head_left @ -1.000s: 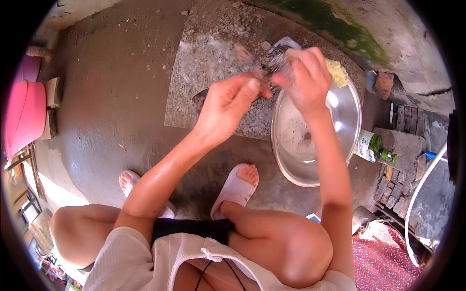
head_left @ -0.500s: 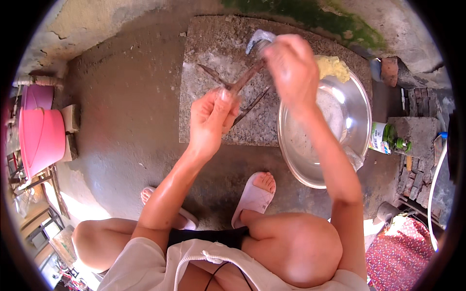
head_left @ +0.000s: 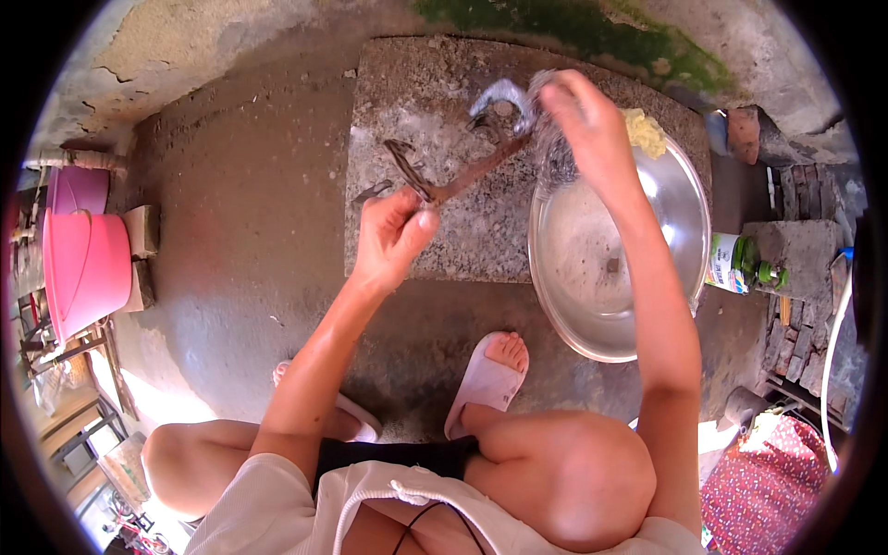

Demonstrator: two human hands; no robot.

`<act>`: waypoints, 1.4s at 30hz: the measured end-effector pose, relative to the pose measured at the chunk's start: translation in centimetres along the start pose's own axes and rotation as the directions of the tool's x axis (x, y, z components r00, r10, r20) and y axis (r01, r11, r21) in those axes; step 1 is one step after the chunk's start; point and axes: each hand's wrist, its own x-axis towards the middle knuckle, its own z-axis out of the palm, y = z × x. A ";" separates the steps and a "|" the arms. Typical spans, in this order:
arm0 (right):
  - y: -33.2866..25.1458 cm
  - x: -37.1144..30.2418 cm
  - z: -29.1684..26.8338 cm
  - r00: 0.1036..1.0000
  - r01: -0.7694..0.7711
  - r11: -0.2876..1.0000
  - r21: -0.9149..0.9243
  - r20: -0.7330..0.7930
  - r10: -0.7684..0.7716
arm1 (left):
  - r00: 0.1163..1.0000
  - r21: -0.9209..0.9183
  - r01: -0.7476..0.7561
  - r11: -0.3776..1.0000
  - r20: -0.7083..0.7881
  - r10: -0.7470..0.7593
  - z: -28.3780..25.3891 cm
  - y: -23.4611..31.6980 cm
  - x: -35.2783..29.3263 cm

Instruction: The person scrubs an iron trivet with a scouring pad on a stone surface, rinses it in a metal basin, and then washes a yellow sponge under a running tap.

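My left hand (head_left: 396, 236) grips a rusty, forked metal tool (head_left: 479, 172) where its arms meet. It looks like an old pair of scissors, though its kind is not certain. One arm reaches up and right to a curved, grey-blue end (head_left: 502, 96); a shorter dark arm points up and left. My right hand (head_left: 585, 116), somewhat blurred, holds a grey steel wool scourer (head_left: 555, 153) beside the tool's far end. Both hands are above a rough stone slab (head_left: 462, 250). Under my right forearm stands a shiny metal basin (head_left: 588, 344) with cloudy water in it.
A crumpled yellow cloth or sponge (head_left: 645, 134) lies at the basin's far rim. To the right are a green bottle (head_left: 746, 264), bricks (head_left: 791, 347), a pale hose (head_left: 825, 388) and red patterned fabric (head_left: 763, 486). A pink bucket (head_left: 92, 273) stands far left. A mossy wall (head_left: 666, 51) closes the back.
My right hand has moved right, off the tool's far end, and the scourer now shows. My left hand has shifted slightly left and down, turning the tool.
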 end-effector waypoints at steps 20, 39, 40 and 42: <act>-4.7 1.0 -0.8 0.968 0.248 0.867 -0.433 0.070 -0.242 | 0.944 0.605 -0.021 0.796 0.275 -0.184 1.7 3.0 3.9; -0.6 0.5 3.1 0.791 0.490 0.558 -0.670 0.610 0.038 | 0.905 0.810 -0.313 0.495 0.412 -0.102 5.5 2.6 2.1; -0.1 1.6 2.7 0.826 0.190 0.760 -0.622 0.520 0.218 | 0.909 0.812 -0.308 0.496 0.405 -0.100 5.6 2.9 2.1; -0.2 2.3 1.2 0.749 -0.267 0.896 -0.354 0.509 0.425 | 0.913 0.818 -0.300 0.491 0.395 -0.101 5.8 3.1 2.4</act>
